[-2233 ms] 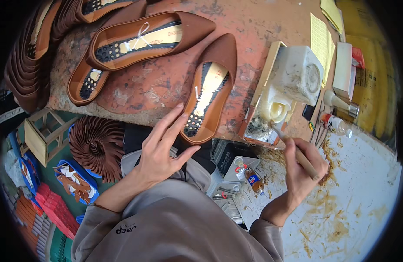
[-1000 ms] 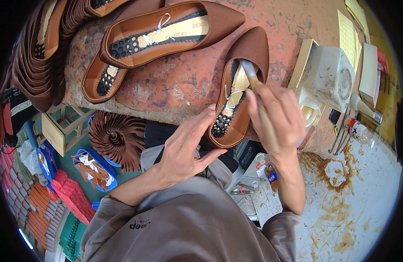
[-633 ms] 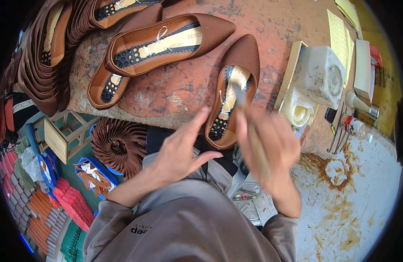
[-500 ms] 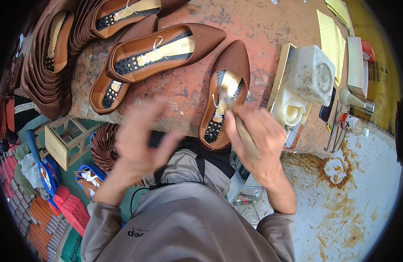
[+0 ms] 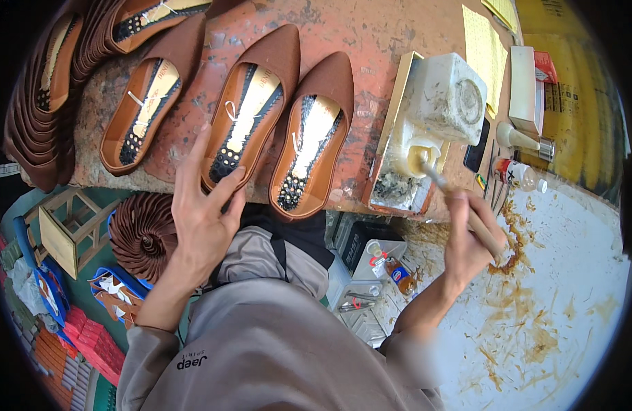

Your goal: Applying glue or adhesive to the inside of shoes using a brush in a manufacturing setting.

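Note:
Three brown pointed slip-on shoes lie toe-away along the bench. My left hand (image 5: 205,218) straddles the heel of the middle shoe (image 5: 271,51), forefinger along its left side and thumb at its right. Close beside it is the right-hand shoe (image 5: 333,79); the left-hand shoe (image 5: 179,44) lies tilted. Each shows a pale insole with a dark dotted heel part and a small white tie. My right hand (image 5: 472,240) grips a wooden-handled brush (image 5: 482,235), its tip at the mouth of a white plastic container (image 5: 447,92) lying on its side with pale paste in the opening.
The container rests in a smeared tray (image 5: 398,188) on the worn reddish bench (image 5: 343,27). Nested brown shoe uppers (image 5: 35,144) crowd the far left. Behind the tray are a phone (image 5: 476,147), a clear bottle (image 5: 518,174) and yellow paper (image 5: 484,58). A wooden stool (image 5: 59,236) stands below left.
The middle shoe has swung from lying crosswise to toe-away, with my left hand now at its heel. The brush has moved right, from the right-hand shoe to the container's mouth.

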`<state>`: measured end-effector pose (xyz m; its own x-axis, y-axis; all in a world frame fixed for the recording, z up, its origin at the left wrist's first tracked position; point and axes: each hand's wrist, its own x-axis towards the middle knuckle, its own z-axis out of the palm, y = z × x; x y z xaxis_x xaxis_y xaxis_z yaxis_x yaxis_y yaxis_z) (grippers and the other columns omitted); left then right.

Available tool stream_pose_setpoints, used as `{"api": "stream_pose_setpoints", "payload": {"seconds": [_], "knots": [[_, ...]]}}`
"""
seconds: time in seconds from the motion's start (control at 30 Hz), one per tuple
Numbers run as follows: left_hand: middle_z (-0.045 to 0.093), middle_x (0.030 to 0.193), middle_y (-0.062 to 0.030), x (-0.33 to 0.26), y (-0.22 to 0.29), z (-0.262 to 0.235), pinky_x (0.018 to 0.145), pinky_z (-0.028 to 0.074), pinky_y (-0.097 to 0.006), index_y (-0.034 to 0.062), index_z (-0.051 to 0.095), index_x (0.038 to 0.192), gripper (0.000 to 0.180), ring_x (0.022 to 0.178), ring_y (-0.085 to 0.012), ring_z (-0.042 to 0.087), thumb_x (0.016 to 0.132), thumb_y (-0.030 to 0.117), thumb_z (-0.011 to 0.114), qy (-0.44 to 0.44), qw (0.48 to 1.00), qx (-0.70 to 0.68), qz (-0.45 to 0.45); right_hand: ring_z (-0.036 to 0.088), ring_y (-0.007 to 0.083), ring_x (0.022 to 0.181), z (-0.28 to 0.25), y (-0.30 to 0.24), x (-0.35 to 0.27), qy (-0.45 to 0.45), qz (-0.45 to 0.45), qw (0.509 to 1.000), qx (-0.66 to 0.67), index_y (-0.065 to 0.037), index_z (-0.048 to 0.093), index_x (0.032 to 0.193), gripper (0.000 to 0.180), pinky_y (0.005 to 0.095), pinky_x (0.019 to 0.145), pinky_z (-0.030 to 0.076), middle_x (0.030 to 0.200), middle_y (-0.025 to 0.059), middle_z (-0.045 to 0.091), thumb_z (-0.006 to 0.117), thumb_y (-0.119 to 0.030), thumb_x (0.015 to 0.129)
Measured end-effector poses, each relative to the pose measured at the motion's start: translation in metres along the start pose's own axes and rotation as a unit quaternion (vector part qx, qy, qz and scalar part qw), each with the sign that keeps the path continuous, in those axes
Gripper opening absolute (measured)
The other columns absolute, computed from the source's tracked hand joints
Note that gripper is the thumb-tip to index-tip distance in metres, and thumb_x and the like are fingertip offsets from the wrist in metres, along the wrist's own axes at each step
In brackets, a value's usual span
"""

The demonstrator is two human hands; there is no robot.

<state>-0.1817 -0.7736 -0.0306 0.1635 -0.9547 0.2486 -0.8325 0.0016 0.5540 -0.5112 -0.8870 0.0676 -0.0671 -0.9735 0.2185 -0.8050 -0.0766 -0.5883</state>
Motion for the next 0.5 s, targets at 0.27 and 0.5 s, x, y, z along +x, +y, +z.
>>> {"api": "stream_pose_setpoints", "payload": {"seconds": [0.27,0.5], "knots": [[0.045,0.165,-0.0298,-0.019,0.045,0.027,0.108,0.052,-0.054,0.0019,0.073,0.135,0.059,0.130,-0.0503,0.057,0.077,0.003,0.084,-0.033,0.998,-0.055,0.019,0.069,0.0150,0.063,-0.001,-0.024,-0.009,-0.068,-0.105,0.986,-0.113,0.002,0.080,0.093,0.009,0.0291,0.059,0.052,0.076,0.0104,0.075,0.085,-0.003,0.088],[0.033,0.170,-0.0339,-0.028,0.031,0.017,0.120,0.044,-0.055,-0.0099,0.021,0.169,0.111,0.148,-0.0540,0.046,0.080,0.003,0.087,-0.061,0.978,-0.185,-0.077,0.068,0.0122,0.064,-0.002,-0.026,-0.008,-0.033,-0.081,0.988,-0.128,0.002,0.081,0.093,0.008,0.0285,0.060,0.052,0.075,0.0115,0.076,0.084,-0.004,0.090]]}}
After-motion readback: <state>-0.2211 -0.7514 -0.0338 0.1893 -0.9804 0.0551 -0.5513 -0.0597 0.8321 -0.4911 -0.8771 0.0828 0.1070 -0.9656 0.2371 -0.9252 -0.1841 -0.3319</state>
